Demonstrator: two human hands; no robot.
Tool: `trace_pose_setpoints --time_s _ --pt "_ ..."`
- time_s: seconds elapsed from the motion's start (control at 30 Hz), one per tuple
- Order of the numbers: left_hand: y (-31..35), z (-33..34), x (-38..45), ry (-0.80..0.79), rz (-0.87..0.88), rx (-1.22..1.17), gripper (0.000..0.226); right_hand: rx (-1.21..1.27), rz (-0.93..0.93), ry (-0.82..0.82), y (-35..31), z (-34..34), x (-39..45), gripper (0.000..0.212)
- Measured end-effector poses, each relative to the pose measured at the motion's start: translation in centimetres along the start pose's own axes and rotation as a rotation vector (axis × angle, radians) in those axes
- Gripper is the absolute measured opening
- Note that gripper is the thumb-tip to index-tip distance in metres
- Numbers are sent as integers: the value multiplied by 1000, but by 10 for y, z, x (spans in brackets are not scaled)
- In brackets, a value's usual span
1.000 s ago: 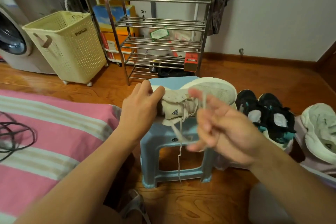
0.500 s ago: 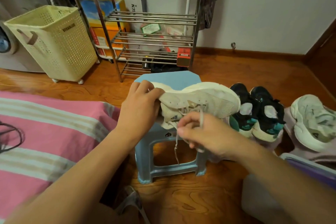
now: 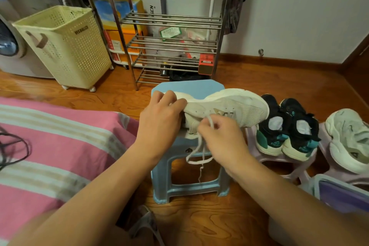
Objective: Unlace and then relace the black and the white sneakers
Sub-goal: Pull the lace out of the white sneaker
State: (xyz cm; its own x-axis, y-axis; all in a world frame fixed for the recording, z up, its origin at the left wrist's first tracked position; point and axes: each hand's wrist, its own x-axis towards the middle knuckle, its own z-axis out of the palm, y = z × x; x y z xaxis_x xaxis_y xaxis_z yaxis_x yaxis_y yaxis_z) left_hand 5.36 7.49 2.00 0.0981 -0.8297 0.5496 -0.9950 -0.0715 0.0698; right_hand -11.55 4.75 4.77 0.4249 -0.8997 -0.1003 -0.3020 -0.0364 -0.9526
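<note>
Now the left hand (image 3: 159, 124) grips the heel of the white sneaker (image 3: 225, 109), lying sideways on the blue stool (image 3: 191, 166); the right hand (image 3: 223, 140) fingers pinch its lace (image 3: 196, 153), which loops down below them.

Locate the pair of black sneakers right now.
The black sneakers sit on a lilac stool right of centre, between the held white sneaker and another white sneaker.

1. The stool (image 3: 191, 88) stands in front of the rack (image 3: 171, 26).
2. The basket (image 3: 65, 46) stands left of the rack.
3. One sneaker (image 3: 239, 106) lies on the stool; a sneaker pair (image 3: 287, 128) sits to its right.
</note>
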Motion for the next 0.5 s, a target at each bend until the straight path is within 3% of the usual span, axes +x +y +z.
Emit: trace_pose_setpoints --time_s 0.07,0.1,0.13,0.2,0.3,0.33,0.37,0.47,0.5 --pt "1 1 -1 4 -10 16 17 735 213 -139 -3 -4 2 26" --pt "1 1 -1 1 -12 23 17 925 251 -185 -3 -8 2 25" --pt "1 1 -1 -1 -12 27 17 961 251 -213 -3 -12 2 25" --pt "0 1 1 6 -17 19 17 660 183 -280 -7 -27 0 23" --pt "-7 3 4 9 -63 -29 19 -407 92 -632 -6 -54 -6 21" --pt "-9 3 4 3 -75 -45 22 -637 78 -702 -2 -59 -7 23" --pt "-10 3 4 -3 -77 -57 24 -739 47 -636 2 -61 -7 25" --pt "-7 3 3 -7 -56 -48 27 -670 -263 -65 6 -54 -1 13" --pt "-5 3 2 -8 -47 -36 24 -657 -360 45 4 -50 3 11"
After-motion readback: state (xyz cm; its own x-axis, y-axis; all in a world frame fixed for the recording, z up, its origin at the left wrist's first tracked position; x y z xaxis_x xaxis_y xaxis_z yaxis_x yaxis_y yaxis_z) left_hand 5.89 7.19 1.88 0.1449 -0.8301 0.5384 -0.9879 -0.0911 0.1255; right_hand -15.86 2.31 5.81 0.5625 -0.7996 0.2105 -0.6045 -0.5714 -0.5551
